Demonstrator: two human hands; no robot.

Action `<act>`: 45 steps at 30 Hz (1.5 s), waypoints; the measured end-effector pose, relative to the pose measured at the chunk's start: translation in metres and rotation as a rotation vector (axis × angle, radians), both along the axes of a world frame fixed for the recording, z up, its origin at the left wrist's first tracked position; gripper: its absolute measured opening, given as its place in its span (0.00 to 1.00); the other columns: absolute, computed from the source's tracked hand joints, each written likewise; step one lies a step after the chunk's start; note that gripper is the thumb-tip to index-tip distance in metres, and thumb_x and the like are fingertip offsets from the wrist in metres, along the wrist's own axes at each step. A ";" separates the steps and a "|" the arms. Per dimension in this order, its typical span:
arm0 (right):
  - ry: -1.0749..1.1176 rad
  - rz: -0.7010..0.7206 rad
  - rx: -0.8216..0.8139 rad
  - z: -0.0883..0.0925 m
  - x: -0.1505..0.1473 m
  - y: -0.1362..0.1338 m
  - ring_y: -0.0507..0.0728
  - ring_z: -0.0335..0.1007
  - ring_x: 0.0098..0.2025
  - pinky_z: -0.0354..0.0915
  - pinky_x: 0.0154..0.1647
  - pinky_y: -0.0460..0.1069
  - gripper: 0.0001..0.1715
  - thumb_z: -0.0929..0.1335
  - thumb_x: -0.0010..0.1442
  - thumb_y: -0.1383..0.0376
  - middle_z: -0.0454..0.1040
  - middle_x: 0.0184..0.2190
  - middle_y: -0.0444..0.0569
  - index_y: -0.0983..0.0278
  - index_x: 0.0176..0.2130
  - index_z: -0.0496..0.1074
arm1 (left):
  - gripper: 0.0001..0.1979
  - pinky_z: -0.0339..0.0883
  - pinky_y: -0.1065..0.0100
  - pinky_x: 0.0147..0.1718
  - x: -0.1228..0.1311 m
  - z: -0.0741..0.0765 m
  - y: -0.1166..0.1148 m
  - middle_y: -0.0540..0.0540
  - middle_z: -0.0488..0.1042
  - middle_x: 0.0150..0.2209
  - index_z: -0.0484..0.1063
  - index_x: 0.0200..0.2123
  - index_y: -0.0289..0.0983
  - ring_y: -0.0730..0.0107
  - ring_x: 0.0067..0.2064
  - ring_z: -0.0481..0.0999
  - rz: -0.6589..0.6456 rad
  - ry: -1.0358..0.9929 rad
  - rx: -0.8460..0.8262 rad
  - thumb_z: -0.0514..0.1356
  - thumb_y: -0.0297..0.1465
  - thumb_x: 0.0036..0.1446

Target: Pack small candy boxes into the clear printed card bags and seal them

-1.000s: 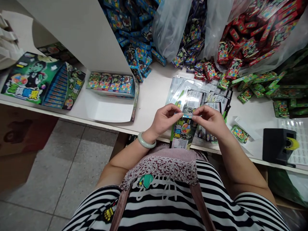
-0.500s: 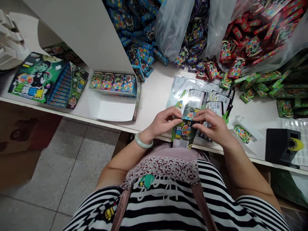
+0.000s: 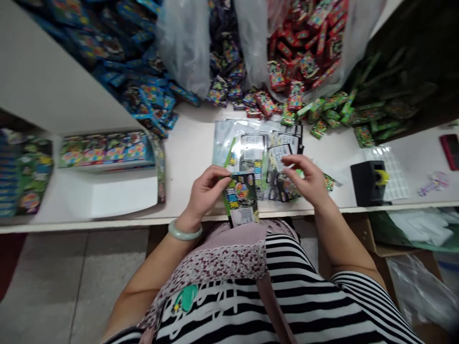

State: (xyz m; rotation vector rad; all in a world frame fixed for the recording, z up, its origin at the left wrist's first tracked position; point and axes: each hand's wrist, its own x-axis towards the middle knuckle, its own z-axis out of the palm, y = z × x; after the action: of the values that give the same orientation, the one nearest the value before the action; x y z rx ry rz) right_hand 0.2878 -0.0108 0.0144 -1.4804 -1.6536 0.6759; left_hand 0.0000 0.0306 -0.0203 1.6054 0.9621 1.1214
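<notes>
A dark printed packet (image 3: 243, 197) with a green edge and a pale label hangs over the table's front edge. My left hand (image 3: 205, 192) pinches it by its upper left corner, thumb against fingers. My right hand (image 3: 309, 180) is off the packet, thumb and fingers apart, above the right side of a spread of flat packets (image 3: 254, 145). Those packets, some clear and some with white barcode labels, overlap on the table in front of me. Nothing shows between the right hand's fingers.
To the left stands an open white carton (image 3: 124, 193) with a row of small boxes along its back. Plastic bags hold heaps of blue boxes (image 3: 150, 95), purple boxes (image 3: 229, 71) and red boxes (image 3: 299, 71). Green boxes (image 3: 332, 112) lie loose near a black tape dispenser (image 3: 366, 184).
My right hand has let go of the packet's top edge and moved right, its fingers now spread. My left hand keeps its pinch. The view has shifted to the right.
</notes>
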 end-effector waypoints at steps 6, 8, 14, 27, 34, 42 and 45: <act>-0.400 -0.424 -0.228 -0.011 0.111 0.004 0.57 0.72 0.35 0.67 0.42 0.55 0.11 0.70 0.59 0.61 0.77 0.40 0.51 0.62 0.39 0.80 | 0.04 0.71 0.68 0.39 0.005 -0.007 0.006 0.49 0.76 0.36 0.76 0.36 0.40 0.70 0.40 0.76 0.037 0.022 -0.051 0.65 0.33 0.58; -0.465 -0.418 -0.335 -0.020 0.122 0.009 0.58 0.71 0.36 0.66 0.43 0.55 0.12 0.71 0.58 0.60 0.77 0.41 0.53 0.62 0.39 0.81 | 0.04 0.71 0.67 0.40 0.007 -0.006 0.006 0.48 0.76 0.37 0.76 0.36 0.40 0.69 0.41 0.76 0.035 0.029 -0.050 0.65 0.32 0.58; -0.466 -0.389 -0.413 -0.035 0.115 0.019 0.58 0.69 0.36 0.63 0.42 0.53 0.07 0.71 0.57 0.62 0.76 0.38 0.51 0.62 0.33 0.79 | 0.04 0.72 0.67 0.39 0.006 -0.005 0.006 0.48 0.76 0.37 0.75 0.37 0.41 0.70 0.41 0.76 0.037 0.051 -0.029 0.65 0.32 0.58; -0.008 -0.446 -0.024 0.015 0.102 0.001 0.56 0.69 0.35 0.65 0.39 0.52 0.05 0.68 0.59 0.60 0.72 0.32 0.45 0.59 0.34 0.68 | 0.03 0.70 0.67 0.41 0.013 -0.010 0.006 0.48 0.75 0.37 0.74 0.37 0.40 0.70 0.41 0.76 0.025 0.000 0.010 0.65 0.32 0.59; 0.115 0.484 -0.276 0.061 -0.023 0.033 0.53 0.66 0.32 0.63 0.35 0.50 0.07 0.68 0.62 0.59 0.71 0.30 0.44 0.60 0.34 0.69 | 0.03 0.68 0.67 0.38 0.025 0.003 0.001 0.49 0.72 0.35 0.71 0.37 0.40 0.72 0.38 0.74 -0.065 0.029 0.086 0.62 0.32 0.62; 0.005 0.686 -0.493 0.040 -0.065 0.082 0.52 0.61 0.30 0.59 0.33 0.49 0.08 0.69 0.61 0.61 0.67 0.28 0.42 0.61 0.33 0.67 | 0.05 0.69 0.64 0.40 0.018 0.004 -0.001 0.49 0.72 0.36 0.70 0.38 0.40 0.70 0.39 0.73 -0.104 -0.014 0.089 0.57 0.33 0.66; -0.005 0.685 -0.530 0.038 -0.065 0.085 0.52 0.59 0.30 0.58 0.32 0.49 0.08 0.69 0.60 0.61 0.67 0.27 0.42 0.61 0.33 0.67 | 0.07 0.69 0.63 0.40 0.019 0.004 0.000 0.48 0.72 0.36 0.69 0.37 0.40 0.70 0.39 0.72 -0.107 -0.027 0.070 0.56 0.36 0.67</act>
State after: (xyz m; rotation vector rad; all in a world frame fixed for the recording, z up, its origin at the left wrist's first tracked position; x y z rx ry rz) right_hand 0.2233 0.0743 0.0523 -1.2185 -2.1005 1.5799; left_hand 0.0187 0.0310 -0.0165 1.6729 0.8180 1.1110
